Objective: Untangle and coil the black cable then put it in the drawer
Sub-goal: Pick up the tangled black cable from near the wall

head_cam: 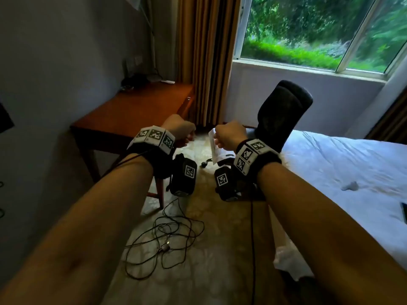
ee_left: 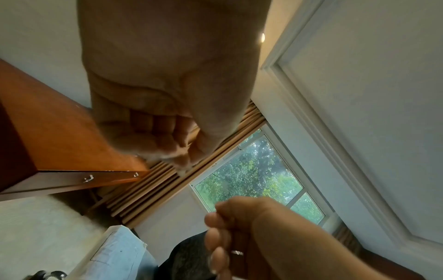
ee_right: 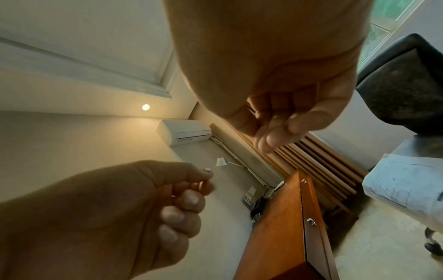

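The black cable (head_cam: 164,237) lies in a loose tangle on the pale floor, below and between my forearms, with a small metal plug in its middle. Neither hand touches it. My left hand (head_cam: 180,130) is raised in front of the wooden desk (head_cam: 132,111), fingers curled (ee_left: 153,132) into the palm around nothing. Beside it, my right hand (head_cam: 229,135) is raised too, its fingers curled (ee_right: 275,123) and empty. The desk's drawer front (ee_left: 72,180) carries small metal knobs (ee_right: 311,221) and is closed.
A bed with a white sheet (head_cam: 341,172) fills the right side, a dark phone (head_cam: 404,213) at its edge. A black chair (head_cam: 284,111) with a white paper (head_cam: 217,146) stands ahead by the curtain (head_cam: 207,58). Wrist-camera wires hang below my arms.
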Demonstrator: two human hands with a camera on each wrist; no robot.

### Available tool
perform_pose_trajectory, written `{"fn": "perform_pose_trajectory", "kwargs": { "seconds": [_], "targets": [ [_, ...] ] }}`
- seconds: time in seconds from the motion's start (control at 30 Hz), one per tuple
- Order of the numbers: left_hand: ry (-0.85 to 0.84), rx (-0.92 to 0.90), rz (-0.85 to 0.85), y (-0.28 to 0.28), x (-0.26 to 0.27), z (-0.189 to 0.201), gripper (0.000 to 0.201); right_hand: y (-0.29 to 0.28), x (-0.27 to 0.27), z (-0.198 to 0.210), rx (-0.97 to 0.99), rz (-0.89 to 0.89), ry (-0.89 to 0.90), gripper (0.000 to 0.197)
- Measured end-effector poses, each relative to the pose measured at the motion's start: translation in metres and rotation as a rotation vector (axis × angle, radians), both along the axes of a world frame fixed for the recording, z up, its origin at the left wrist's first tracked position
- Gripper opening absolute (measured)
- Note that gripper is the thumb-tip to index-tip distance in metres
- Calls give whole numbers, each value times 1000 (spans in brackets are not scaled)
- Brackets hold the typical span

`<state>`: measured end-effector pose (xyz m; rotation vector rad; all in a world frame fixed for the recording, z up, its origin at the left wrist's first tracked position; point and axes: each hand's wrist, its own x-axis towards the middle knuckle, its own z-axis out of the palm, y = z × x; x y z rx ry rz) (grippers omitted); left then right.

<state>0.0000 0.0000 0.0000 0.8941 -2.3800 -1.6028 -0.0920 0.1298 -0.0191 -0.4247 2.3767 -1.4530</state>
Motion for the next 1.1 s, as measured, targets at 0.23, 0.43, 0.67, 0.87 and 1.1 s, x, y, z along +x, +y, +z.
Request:
{"fn": "perform_pose_trajectory", "kwargs": {
  "seconds": [0.23,0.43,0.67,0.87,1.1],
  "targets": [
    [-75,-1,-10,-21,-90,-32,25,-32,-93,-22,112,161,-12,28],
    [-32,61,76,-76,-159,-40,22,-82,-170,-40,72,156,-52,30],
    [-53,68,52,-141,-264,-41,16,-132,-279,-44,107,123,-30,27],
    [-114,75,65,-172,-356,-47,18,-162,-372,-58,123,157,-70,24],
    [-111,80,96,-195,-480,-61,14,-201,-498,-73,155,239,-62,25]
  ]
}}
